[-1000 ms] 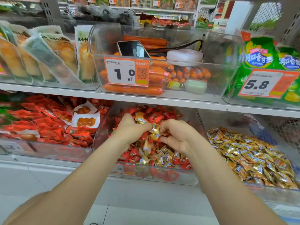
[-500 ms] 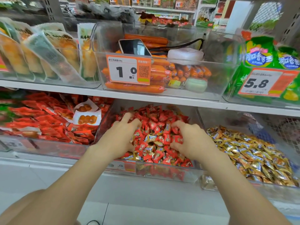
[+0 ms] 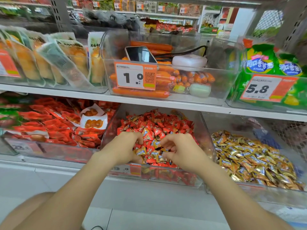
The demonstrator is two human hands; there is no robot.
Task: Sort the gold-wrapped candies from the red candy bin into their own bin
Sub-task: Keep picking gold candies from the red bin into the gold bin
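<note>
my left hand (image 3: 126, 146) and right hand (image 3: 181, 151) closer together now in the red candy bin (image 3: 111, 131), fingers curled where they lay flatter, gold-wrapped candies (image 3: 141, 151) between them, actual grip i cannot tell

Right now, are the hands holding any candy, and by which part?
Cannot tell: the left hand and right hand curl their fingers into the pile in the red candy bin, hiding any grip.

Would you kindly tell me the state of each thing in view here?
Red candy bin, open-topped, gold candies mixed in.
Gold candy bin, open-topped, partly filled.
Left hand, fingers curled into the pile, grip unclear.
Right hand, fingers curled into the pile, grip unclear.
Phone, screen dark, propped in sausage bin.
</note>
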